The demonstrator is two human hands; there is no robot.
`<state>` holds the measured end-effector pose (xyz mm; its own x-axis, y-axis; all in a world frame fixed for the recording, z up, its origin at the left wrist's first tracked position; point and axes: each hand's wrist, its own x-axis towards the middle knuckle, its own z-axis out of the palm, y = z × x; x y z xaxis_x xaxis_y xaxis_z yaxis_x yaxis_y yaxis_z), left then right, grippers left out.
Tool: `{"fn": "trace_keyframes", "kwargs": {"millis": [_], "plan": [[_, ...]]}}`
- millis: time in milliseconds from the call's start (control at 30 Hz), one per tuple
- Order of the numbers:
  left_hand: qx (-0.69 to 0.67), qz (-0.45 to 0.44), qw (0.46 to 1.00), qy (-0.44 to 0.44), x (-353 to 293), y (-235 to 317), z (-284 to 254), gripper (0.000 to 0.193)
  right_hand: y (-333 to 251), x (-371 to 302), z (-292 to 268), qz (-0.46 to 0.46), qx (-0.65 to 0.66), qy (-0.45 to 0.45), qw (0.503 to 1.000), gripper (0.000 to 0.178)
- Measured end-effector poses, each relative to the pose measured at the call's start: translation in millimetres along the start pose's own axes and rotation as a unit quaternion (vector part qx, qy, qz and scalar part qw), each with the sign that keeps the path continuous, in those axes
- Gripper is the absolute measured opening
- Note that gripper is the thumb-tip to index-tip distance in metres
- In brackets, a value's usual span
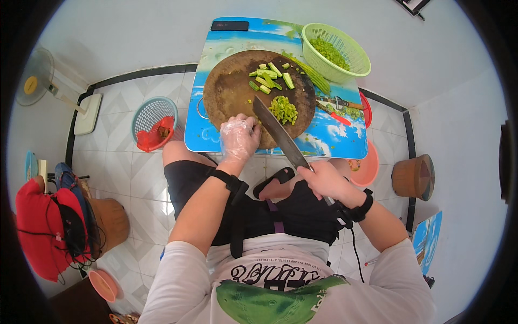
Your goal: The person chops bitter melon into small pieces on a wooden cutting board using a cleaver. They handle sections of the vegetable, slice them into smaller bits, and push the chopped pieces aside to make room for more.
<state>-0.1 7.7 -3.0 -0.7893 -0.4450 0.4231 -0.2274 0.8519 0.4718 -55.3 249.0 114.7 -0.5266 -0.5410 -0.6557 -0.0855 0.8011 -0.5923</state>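
A round wooden chopping board (226,89) lies on a blue patterned table (202,135). At its near edge rests my left hand (239,137), in a clear plastic glove, fingers curled down; whatever they hold is hidden. My right hand (330,181) grips a large kitchen knife (283,136) by the handle. The blade slants across the board, its tip just right of my left fingers. Beside the blade sits a pile of diced green vegetable (284,110). Farther back lie several green vegetable sticks (267,75) with pale insides. Long green stalks (312,74) cross the board's far right edge.
A light green basket (360,60) of chopped greens stands at the table's far right corner. A red-handled tool (341,119) lies on the right, a dark phone (230,25) at the back. On the floor are a blue basket (141,114) with a red bag and a pink basin (368,168).
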Motion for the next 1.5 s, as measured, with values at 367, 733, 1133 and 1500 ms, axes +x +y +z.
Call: {"fn": "trace_keyframes", "kwargs": {"millis": [367,733,1133,1500], "plan": [[0.009,-0.004,1.000,0.009,0,1,-2,0.010,-50,66,15,-0.069,-0.001,0.073,0.995,0.051],[-0.003,-0.010,1.000,0.015,-2,2,-2,0.009,-48,38,11,-0.047,-0.019,0.075,0.996,0.050],[-0.001,-0.013,1.000,0.010,-1,5,-4,0.010,-47,39,15,-0.045,-0.011,0.080,0.996,0.049],[0.005,-0.012,1.000,0.004,0,3,-2,0.011,-7,3,16,-0.037,0.017,0.027,0.999,0.048]]}}
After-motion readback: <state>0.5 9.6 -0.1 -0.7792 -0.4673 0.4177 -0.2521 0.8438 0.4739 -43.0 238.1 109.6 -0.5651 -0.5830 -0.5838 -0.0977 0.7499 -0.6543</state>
